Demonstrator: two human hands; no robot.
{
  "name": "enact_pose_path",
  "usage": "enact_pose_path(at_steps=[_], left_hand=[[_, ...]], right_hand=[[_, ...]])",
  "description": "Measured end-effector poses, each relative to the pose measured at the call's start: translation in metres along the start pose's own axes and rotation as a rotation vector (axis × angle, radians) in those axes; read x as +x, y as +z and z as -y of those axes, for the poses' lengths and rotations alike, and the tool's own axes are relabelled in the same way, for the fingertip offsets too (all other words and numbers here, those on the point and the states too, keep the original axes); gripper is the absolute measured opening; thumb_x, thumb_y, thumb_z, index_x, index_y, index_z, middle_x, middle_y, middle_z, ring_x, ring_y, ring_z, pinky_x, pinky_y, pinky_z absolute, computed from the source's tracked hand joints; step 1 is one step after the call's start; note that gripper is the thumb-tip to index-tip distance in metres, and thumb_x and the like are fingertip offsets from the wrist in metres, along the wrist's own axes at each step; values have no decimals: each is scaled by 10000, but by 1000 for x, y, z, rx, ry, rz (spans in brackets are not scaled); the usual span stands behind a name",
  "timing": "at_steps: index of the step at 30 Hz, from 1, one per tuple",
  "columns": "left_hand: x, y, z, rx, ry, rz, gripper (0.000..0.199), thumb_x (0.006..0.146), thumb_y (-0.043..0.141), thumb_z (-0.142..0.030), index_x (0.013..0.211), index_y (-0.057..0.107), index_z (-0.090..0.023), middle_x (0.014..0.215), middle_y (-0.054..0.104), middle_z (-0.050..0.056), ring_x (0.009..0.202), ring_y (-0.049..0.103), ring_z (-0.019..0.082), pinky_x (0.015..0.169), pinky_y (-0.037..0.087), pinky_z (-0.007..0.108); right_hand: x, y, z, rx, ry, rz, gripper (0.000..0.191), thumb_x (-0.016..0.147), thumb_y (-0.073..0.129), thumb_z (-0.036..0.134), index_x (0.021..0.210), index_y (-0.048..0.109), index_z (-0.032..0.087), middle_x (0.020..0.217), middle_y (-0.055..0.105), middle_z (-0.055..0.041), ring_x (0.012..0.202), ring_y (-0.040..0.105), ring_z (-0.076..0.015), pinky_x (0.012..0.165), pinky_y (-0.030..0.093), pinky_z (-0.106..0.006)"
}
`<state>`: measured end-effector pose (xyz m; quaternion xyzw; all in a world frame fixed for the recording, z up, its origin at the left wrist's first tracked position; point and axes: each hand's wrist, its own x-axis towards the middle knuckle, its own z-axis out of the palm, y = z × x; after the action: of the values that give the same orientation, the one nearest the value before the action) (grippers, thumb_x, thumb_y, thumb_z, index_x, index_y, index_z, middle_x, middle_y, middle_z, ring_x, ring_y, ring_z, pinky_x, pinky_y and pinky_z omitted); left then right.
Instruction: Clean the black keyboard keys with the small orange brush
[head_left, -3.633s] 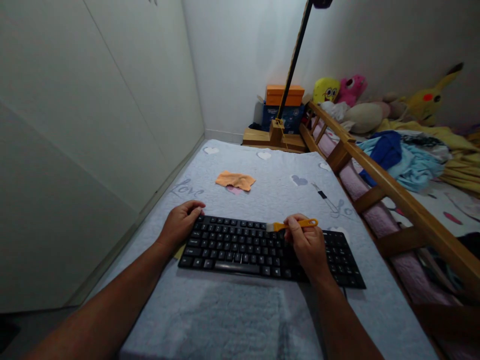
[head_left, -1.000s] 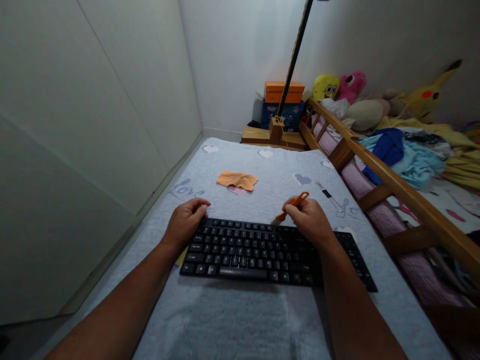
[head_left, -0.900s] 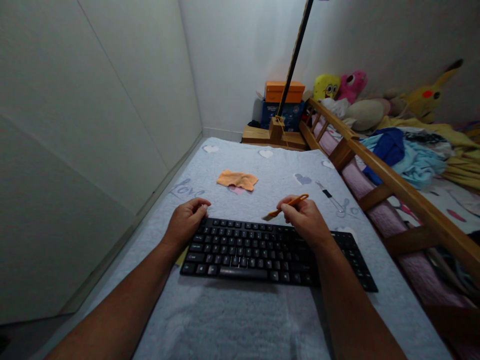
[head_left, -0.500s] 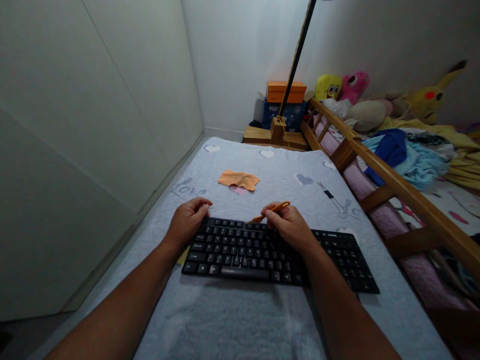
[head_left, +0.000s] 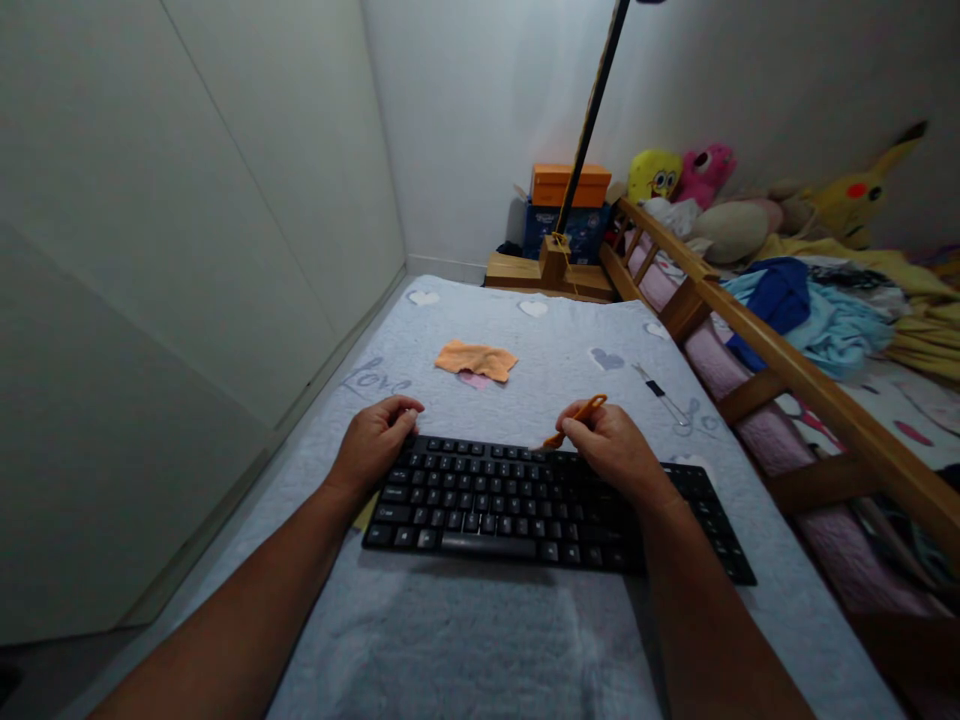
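Observation:
A black keyboard [head_left: 480, 500] lies across the light blue cover in front of me. My left hand [head_left: 375, 435] is closed on its upper left corner, thumb near the top edge. Pinched in my right hand [head_left: 604, 440] is a small orange brush [head_left: 556, 439]. Its pale tip points down and left at the top row of keys. My right wrist and forearm hide part of the keyboard's right side. Beyond the keyboard lies an orange cloth [head_left: 477, 360], spread out and slightly wrinkled.
A wire tool with a black sleeve [head_left: 657, 388] rests at the right. Something yellowish [head_left: 366, 512] peeks out under the keyboard's left edge. A wooden bed rail [head_left: 780, 345] runs along the right, a pale panel [head_left: 187, 300] along the left. Boxes [head_left: 570, 187] stand behind.
My right hand has moved right with the brush, its tip passing along the keyboard's top row. My left hand and the keyboard stay where they were.

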<state>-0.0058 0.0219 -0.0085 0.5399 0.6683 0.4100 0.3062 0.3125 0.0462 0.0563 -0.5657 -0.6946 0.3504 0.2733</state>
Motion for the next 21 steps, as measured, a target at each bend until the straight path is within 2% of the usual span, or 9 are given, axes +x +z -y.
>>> enact_pose_path(at_steps=[3, 6, 8, 13, 21], left_hand=[[-1, 0, -2, -2, 1, -1, 334, 813, 600, -452, 940, 751, -183, 703, 695, 9, 618, 598, 180, 604, 447, 291], [-2, 0, -4, -18, -3, 4, 334, 812, 599, -448, 946, 750, -182, 697, 685, 4, 617, 595, 178, 599, 442, 287], [-2, 0, -4, -21, -9, 9, 333, 810, 602, -446, 949, 749, -182, 695, 682, 1, 611, 590, 176, 596, 439, 286], [-2, 0, -3, -23, -7, 12, 334, 811, 601, -456, 940, 748, -185, 689, 679, 1, 601, 587, 176, 591, 438, 288], [-1, 1, 1, 8, 11, 5, 344, 825, 595, -462, 953, 749, -183, 702, 679, 3, 619, 590, 179, 608, 440, 289]], right_hand=[[-4, -6, 1, -48, -7, -59, 200, 828, 575, 302, 707, 693, 196, 636, 666, -24, 619, 585, -175, 628, 403, -300], [-13, -6, 8, -3, -56, -75, 216, 871, 579, 333, 805, 732, 195, 690, 705, -35, 631, 589, -172, 635, 427, -301], [-22, -2, 14, 63, -82, -60, 237, 897, 572, 362, 868, 743, 201, 691, 702, -34, 608, 572, -164, 597, 422, -290], [-40, 16, 22, 157, -168, -17, 237, 921, 577, 370, 899, 756, 216, 721, 689, -39, 710, 634, -190, 669, 484, -311], [-41, 34, 16, 186, -248, 31, 211, 927, 564, 299, 902, 758, 220, 836, 741, -56, 782, 675, -196, 793, 528, -348]])
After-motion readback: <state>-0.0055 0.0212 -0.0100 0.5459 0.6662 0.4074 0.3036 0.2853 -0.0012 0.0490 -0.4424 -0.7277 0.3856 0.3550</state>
